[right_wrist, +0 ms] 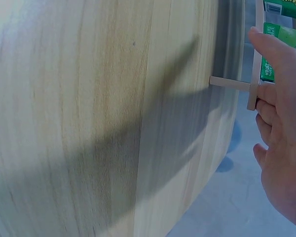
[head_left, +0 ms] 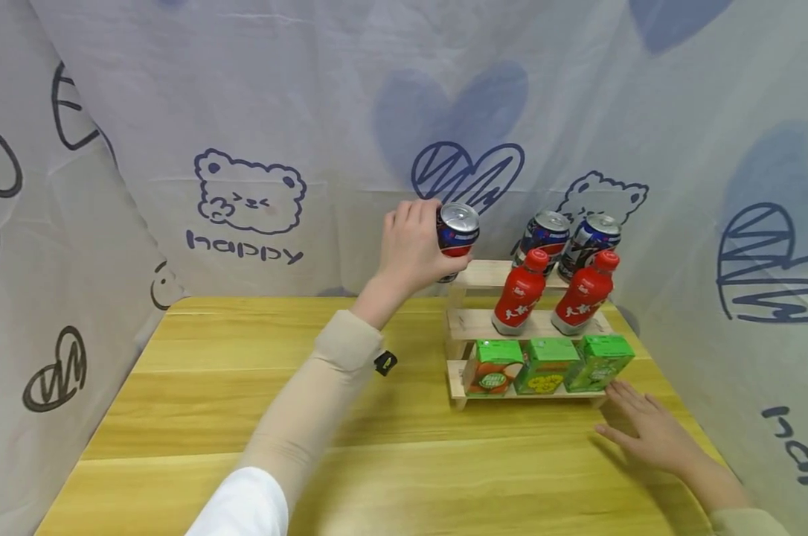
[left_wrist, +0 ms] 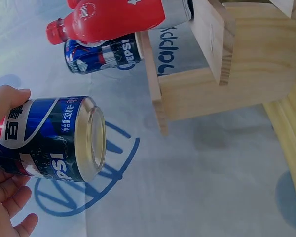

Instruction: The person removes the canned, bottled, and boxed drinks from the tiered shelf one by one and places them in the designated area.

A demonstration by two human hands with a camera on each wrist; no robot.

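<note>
My left hand (head_left: 411,246) grips a blue Pepsi can (head_left: 457,227) by its side, in the air near the left end of the wooden rack's top tier. In the left wrist view this can (left_wrist: 49,138) is apart from the rack (left_wrist: 187,94). My right hand (head_left: 645,428) is at the rack's front right corner, fingers extended beside the bottom tier; the right wrist view shows the fingers (right_wrist: 266,106) against its end. Two more Pepsi cans (head_left: 544,237) stand on the top tier. Two red bottles (head_left: 521,294) occupy the middle one, and three green juice boxes (head_left: 544,366) the bottom.
The rack stands at the back right of a yellow wood-grain table (head_left: 243,372). A small black object (head_left: 385,362) shows beside the left sleeve. White cloth (head_left: 350,112) printed with hearts and bears hangs behind and along both sides.
</note>
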